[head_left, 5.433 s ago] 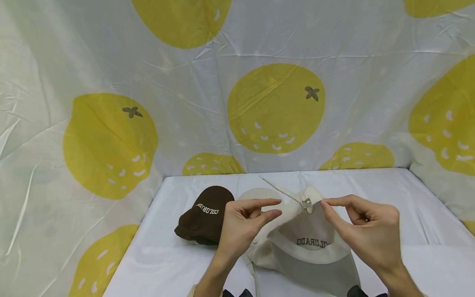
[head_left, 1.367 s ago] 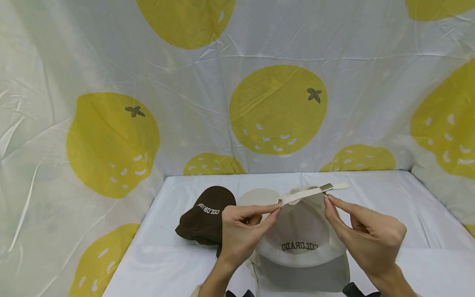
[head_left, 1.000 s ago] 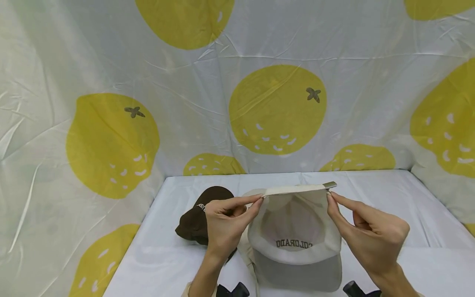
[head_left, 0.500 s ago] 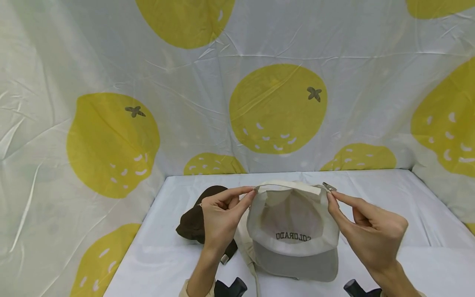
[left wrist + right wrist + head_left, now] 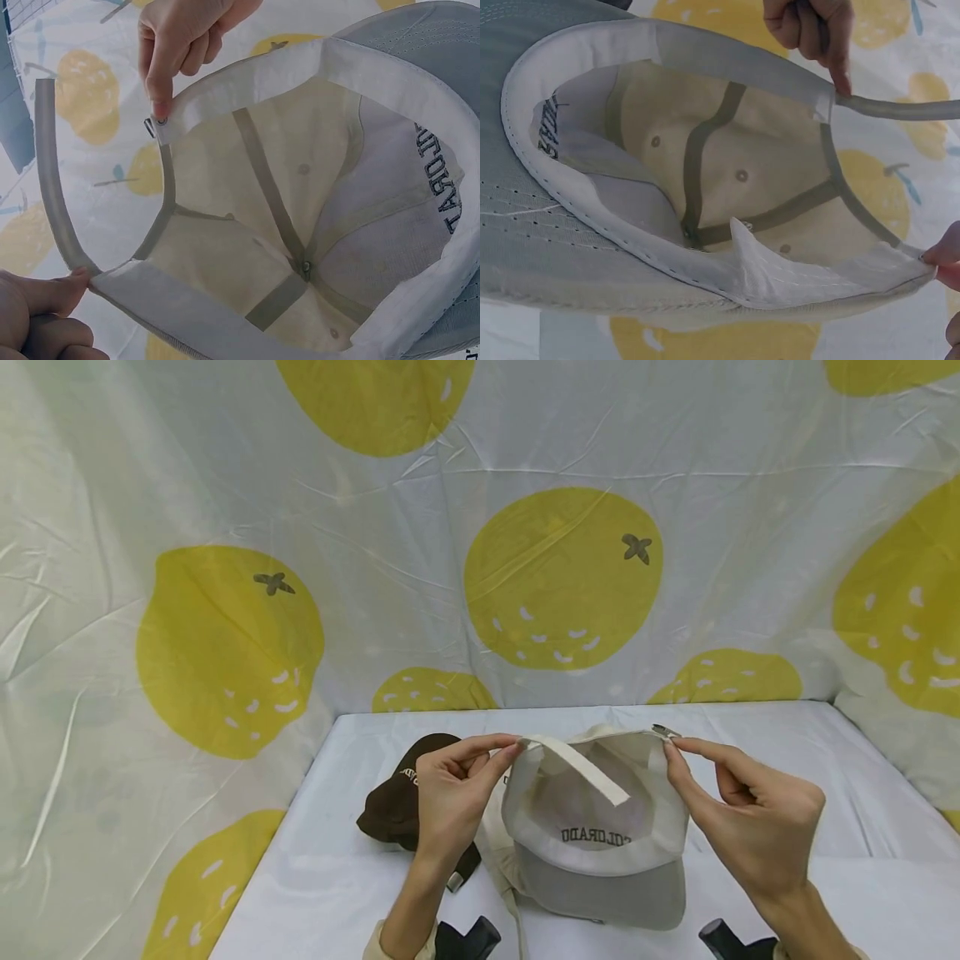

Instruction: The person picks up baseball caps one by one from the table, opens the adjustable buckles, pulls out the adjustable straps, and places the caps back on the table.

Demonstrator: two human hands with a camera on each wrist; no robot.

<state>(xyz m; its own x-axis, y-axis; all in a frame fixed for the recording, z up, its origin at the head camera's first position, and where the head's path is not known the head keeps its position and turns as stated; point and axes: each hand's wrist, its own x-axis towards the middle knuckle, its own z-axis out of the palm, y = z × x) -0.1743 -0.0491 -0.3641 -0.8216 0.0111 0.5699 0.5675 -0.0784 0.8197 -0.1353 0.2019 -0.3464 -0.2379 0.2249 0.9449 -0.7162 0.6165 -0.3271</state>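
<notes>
In the head view a cream cap (image 5: pixel 600 893) faces me with its inside showing, reversed COLORADO stitching within and grey underbrim below. My left hand (image 5: pixel 453 802) pinches its back left corner, at the root of the cloth strap (image 5: pixel 581 764). The strap's loose end hangs across the opening. My right hand (image 5: pixel 757 827) pinches the opposite corner, just below the metal buckle (image 5: pixel 665 730). In the left wrist view the strap (image 5: pixel 46 150) curves away free, apart from the buckle (image 5: pixel 149 128). The right wrist view shows the sweatband (image 5: pixel 780 281) partly folded up.
A brown COLORADO cap (image 5: pixel 393 810) lies to the left, its buckled strap end (image 5: pixel 455 882) showing by my left wrist. Another cream cap (image 5: pixel 491 818) sits behind the held one, mostly hidden. A lemon-print cloth (image 5: pixel 562 577) rises behind the white table (image 5: pixel 862 793).
The strap ran through the buckle earlier; now it is out, and its free end has swung down over the opening. My left hand moved left, then stayed at the corner. My right hand barely moved.
</notes>
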